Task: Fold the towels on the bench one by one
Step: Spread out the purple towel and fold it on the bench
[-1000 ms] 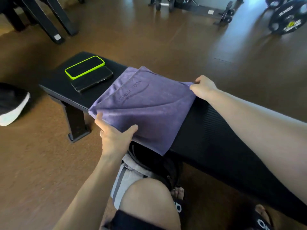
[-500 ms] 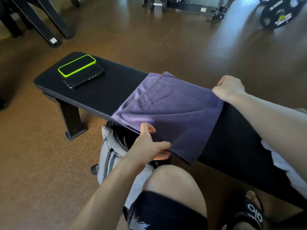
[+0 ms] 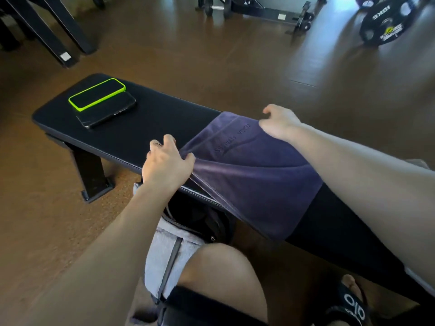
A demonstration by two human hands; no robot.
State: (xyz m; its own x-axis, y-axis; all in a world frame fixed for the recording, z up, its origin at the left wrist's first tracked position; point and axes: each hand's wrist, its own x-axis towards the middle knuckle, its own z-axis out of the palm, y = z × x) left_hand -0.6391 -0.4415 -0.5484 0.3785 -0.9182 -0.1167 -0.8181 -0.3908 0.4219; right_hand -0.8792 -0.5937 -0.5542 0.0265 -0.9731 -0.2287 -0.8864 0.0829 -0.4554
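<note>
A purple towel (image 3: 254,175) lies across the black padded bench (image 3: 153,118), its near end hanging over the front edge. My left hand (image 3: 166,164) grips the towel's near left corner and holds it up over the bench top. My right hand (image 3: 279,124) pinches the far edge of the towel, fingers curled. A white cloth (image 3: 421,164) shows just behind my right forearm, mostly hidden.
Two phones lie at the bench's left end, one in a green case (image 3: 97,94), one dark (image 3: 107,111). A grey open bag (image 3: 179,236) sits on the floor under the bench by my knee. Weight plates (image 3: 386,22) and rack legs (image 3: 58,31) stand farther back on the brown floor.
My left hand has taken the towel's near left corner and lifted it onto the bench top. My right hand moved in over the towel's far edge. The camera shifted right along the bench.
</note>
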